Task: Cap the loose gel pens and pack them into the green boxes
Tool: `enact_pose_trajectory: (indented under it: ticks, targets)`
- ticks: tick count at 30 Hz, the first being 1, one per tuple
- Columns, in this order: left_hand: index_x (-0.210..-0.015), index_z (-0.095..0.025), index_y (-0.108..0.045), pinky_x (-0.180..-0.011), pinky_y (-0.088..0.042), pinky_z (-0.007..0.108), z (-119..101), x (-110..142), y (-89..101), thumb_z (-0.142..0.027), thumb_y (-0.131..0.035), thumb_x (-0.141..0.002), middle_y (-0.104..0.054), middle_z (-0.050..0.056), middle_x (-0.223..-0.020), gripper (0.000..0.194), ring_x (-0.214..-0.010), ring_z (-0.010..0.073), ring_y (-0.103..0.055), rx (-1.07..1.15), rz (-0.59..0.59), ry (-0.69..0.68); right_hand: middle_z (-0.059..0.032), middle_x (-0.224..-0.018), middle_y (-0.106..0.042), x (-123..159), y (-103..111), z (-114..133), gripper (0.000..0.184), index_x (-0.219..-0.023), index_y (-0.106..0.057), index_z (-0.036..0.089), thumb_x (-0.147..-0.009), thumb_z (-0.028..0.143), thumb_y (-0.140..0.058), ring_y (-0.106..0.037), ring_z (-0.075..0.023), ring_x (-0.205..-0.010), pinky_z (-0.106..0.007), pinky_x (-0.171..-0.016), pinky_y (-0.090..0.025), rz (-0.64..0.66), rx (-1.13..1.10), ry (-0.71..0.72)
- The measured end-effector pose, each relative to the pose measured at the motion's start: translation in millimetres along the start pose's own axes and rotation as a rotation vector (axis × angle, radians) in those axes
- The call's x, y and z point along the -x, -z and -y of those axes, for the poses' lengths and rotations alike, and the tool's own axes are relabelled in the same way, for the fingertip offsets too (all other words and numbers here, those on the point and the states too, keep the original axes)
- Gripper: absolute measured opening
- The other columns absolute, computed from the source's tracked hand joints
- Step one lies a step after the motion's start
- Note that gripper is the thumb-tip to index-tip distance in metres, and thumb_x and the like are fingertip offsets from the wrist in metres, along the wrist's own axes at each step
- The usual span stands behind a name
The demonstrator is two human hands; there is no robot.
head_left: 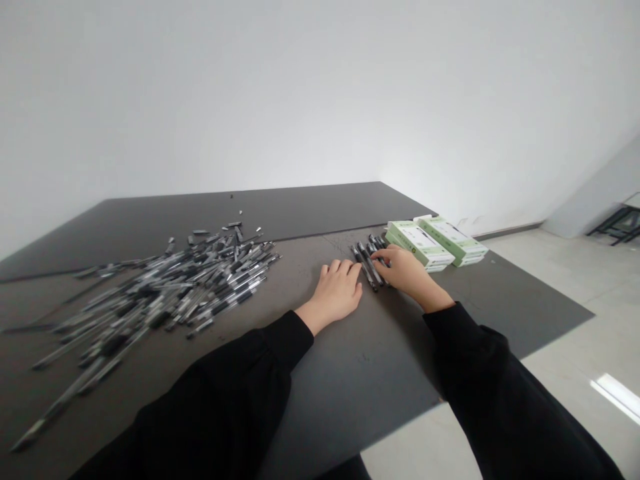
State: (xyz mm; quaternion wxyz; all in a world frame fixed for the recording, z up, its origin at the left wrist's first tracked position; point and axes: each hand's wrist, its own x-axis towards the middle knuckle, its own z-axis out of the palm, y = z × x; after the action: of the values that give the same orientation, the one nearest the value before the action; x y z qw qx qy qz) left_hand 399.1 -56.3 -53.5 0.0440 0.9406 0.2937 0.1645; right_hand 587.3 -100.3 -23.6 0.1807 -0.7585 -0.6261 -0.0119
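A small row of clear pens with black grips (367,267) lies side by side on the dark grey table (320,373). My right hand (406,269) is over the right side of this row, its fingers curled down onto the pens and hiding some of them. Palm down on the tabletop, my left hand (336,291) has its fingers stretched out, the tips close to the left edge of the row. Beyond my right hand stand green and white pen boxes (423,245), stacked next to another stack of boxes (455,240).
A large loose heap of similar pens (190,287) spreads over the table's left side, pointing in mixed directions. Small dark bits lie near the back. A white wall (320,93) rises behind the table, and pale floor (565,267) shows beyond its right edge.
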Motion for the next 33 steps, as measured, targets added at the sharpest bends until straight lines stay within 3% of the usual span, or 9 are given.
enact_pose_trajectory:
  ticks: [4,11,16,24,33]
  targets:
    - [-0.141,-0.014,-0.051,-0.098,-0.042,0.046,0,0,-0.9,-0.029,-0.045,-0.099,-0.061,0.014,-0.138,0.045,-0.123,0.0321,-0.052,0.007,-0.009,0.009,-0.0085,-0.094,-0.07,0,-2,-2,0.028,-0.103,-0.081,0.019,-0.089,0.03,-0.059,-0.061,-0.019,-0.078,-0.03,-0.073,-0.043,0.038,-0.009,0.006]
    - [-0.128,-0.016,-0.061,-0.098,-0.042,0.046,1,-2,-1.6,-0.029,-0.044,-0.099,-0.061,0.013,-0.136,0.036,-0.123,0.0313,-0.051,0.024,0.001,0.023,-0.0087,-0.095,-0.073,-3,9,-11,0.033,-0.102,-0.081,0.017,-0.085,0.015,-0.053,-0.064,-0.0208,-0.084,-0.029,-0.076,-0.044,-0.081,-0.063,-0.082]
    - [-0.126,-0.016,-0.064,-0.097,-0.043,0.047,1,-2,-2.6,-0.03,-0.044,-0.099,-0.06,0.013,-0.137,0.036,-0.122,0.0316,-0.051,0.022,-0.002,0.023,-0.0101,-0.094,-0.071,-3,9,-14,0.028,-0.094,-0.082,0.018,-0.088,0.025,-0.056,-0.064,-0.021,-0.081,-0.03,-0.074,-0.044,-0.022,-0.007,-0.032]
    - [-0.126,-0.016,-0.065,-0.097,-0.043,0.048,2,-1,-4.1,-0.031,-0.044,-0.099,-0.06,0.014,-0.137,0.037,-0.122,0.0317,-0.052,0.012,-0.013,0.023,-0.0089,-0.08,-0.071,-5,7,-16,0.029,-0.075,-0.077,0.015,-0.087,0.024,-0.053,-0.062,-0.0193,-0.075,-0.028,-0.067,-0.04,0.006,-0.075,-0.002]
    - [-0.126,-0.016,-0.065,-0.098,-0.043,0.047,1,-1,-3.7,-0.031,-0.044,-0.099,-0.06,0.014,-0.137,0.037,-0.123,0.0312,-0.052,0.019,-0.008,0.029,-0.0033,-0.053,-0.055,-3,14,-14,0.026,-0.054,-0.062,0.017,-0.079,0.023,-0.055,-0.049,-0.0158,-0.058,-0.03,-0.057,-0.031,0.022,-0.039,-0.159]
